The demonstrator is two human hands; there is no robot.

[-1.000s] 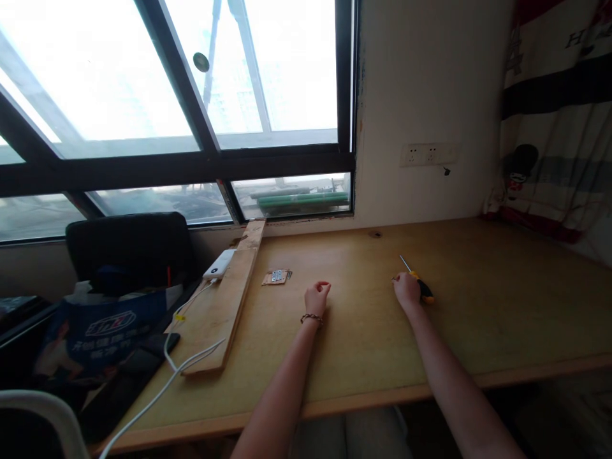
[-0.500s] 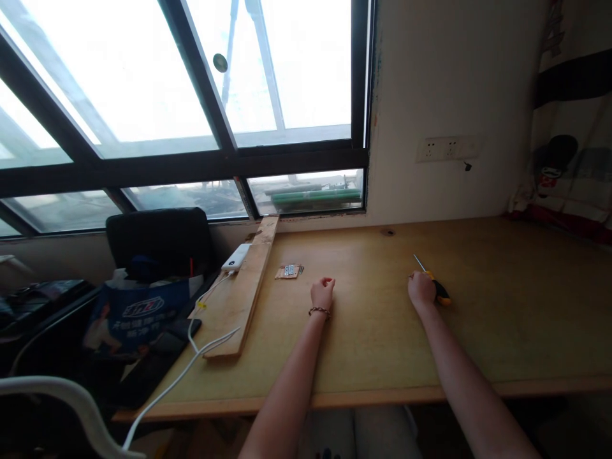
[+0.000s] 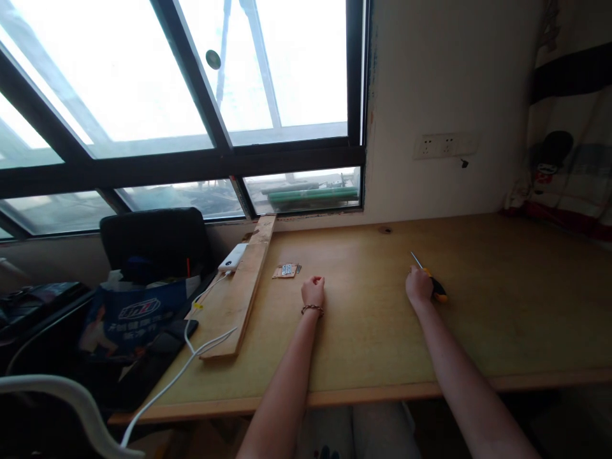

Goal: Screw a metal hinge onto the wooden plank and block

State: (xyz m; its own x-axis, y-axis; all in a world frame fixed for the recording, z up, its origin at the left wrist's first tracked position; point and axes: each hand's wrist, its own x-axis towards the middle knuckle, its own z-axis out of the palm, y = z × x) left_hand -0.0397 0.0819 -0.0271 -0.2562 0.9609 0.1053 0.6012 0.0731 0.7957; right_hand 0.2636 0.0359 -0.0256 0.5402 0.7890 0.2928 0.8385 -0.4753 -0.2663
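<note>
Loosely curled fingers are seen on the left hand [image 3: 313, 291]; whether anything is pinched in them cannot be told. By the right hand [image 3: 419, 285], also curled, the screwdriver [image 3: 439, 292] is partly covered, and whether it is grasped or merely lies behind cannot be made out. Beyond the left hand and slightly leftward, a small wooden piece [image 3: 276, 273] is topped by metal plates [image 3: 287, 269], with thin dark pieces [image 3: 299, 269] laid just beside it. Farther left, a long board [image 3: 229, 306] is set on the table [image 3: 363, 350].
</note>
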